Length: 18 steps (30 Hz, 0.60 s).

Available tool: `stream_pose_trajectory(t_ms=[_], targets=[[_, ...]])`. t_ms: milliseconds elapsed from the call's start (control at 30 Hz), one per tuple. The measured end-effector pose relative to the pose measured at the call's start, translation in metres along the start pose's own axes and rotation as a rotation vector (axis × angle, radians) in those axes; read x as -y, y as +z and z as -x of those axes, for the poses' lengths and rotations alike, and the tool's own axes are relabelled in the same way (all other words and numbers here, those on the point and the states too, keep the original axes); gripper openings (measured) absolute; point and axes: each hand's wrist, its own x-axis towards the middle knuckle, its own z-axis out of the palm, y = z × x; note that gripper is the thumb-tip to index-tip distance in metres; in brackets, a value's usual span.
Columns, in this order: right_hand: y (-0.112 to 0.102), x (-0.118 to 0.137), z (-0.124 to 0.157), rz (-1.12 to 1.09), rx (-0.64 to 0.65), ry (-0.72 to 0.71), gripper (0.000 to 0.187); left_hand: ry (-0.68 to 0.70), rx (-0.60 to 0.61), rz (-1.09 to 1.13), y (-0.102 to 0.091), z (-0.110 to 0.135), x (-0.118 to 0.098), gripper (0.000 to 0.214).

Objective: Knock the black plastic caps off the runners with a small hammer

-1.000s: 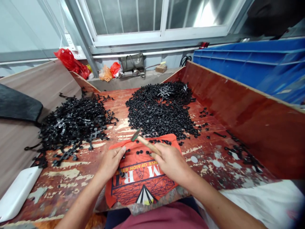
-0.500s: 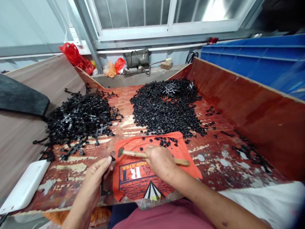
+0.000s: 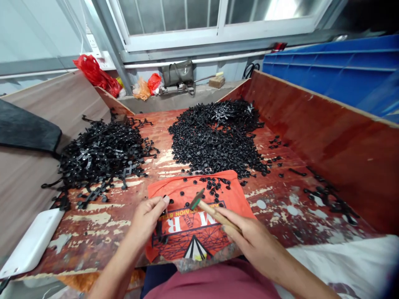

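Observation:
My right hand (image 3: 246, 232) grips the wooden handle of a small hammer (image 3: 213, 213). Its head, dark with a green patch, points up and left over an orange printed cloth (image 3: 168, 186). Over the cloth's left side, my left hand (image 3: 149, 216) pinches a black strip-like piece with rounded ends (image 3: 160, 234) that hangs below the fingers. Most of that piece is dark and partly hidden by the hand. Several small black round caps (image 3: 215, 185) lie on the cloth's upper part, beyond the hammer head.
Behind the cloth spreads a big heap of small black parts (image 3: 215, 141). Another heap of black strips (image 3: 99, 158) lies at left. A white power bank-like block (image 3: 33, 243) rests at the front left. Wooden boards (image 3: 311, 137) wall the worktable, with a blue crate (image 3: 330, 77) beyond the right one.
My left hand has moved right, onto the cloth, with the black strip. The hammer has swung round and my right hand has drawn back to the right and nearer to me.

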Motion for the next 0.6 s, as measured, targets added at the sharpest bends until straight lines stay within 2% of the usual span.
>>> stream_pose_trajectory(t_ms=[167, 267, 367, 600], targets=[[0.010, -0.020, 0.013, -0.046, -0.025, 0.078, 0.048, 0.040, 0.008, -0.259, 0.015, -0.011, 0.004, 0.047], [0.011, -0.022, 0.011, -0.005, -0.044, 0.130, 0.049, 0.060, 0.005, -0.370, 0.023, -0.011, 0.000, 0.046], [0.010, -0.021, 0.010, 0.005, -0.032, 0.118, 0.049, 0.074, 0.002, -0.468, 0.029, -0.012, -0.002, 0.044], [0.010, -0.023, 0.009, 0.019, -0.021, 0.151, 0.048, 0.137, -0.009, -0.641, 0.037, -0.016, 0.003, 0.047]])
